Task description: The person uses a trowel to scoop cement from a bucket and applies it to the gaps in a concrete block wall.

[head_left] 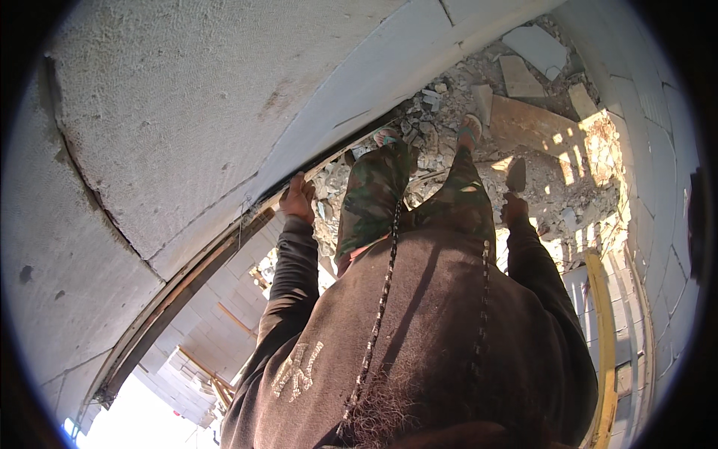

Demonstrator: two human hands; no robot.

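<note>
My left hand (299, 198) grips the edge of a long wooden board (187, 288) that runs along the foot of a grey block wall (187, 112). My right hand (514, 208) is closed on the handle of a small trowel (516, 176), its dark blade pointing away from me over the rubble. Both arms are in dark sleeves of a hooded top. Between the hands are my legs in camouflage trousers (374, 194), with sandalled feet (470, 129) standing on broken pieces.
Rubble and broken block slabs (535, 49) cover the floor ahead. A second block wall (658, 150) curves along the right. A long yellow bar (604, 337) lies at the lower right. Stacked white blocks (217, 314) show below the board.
</note>
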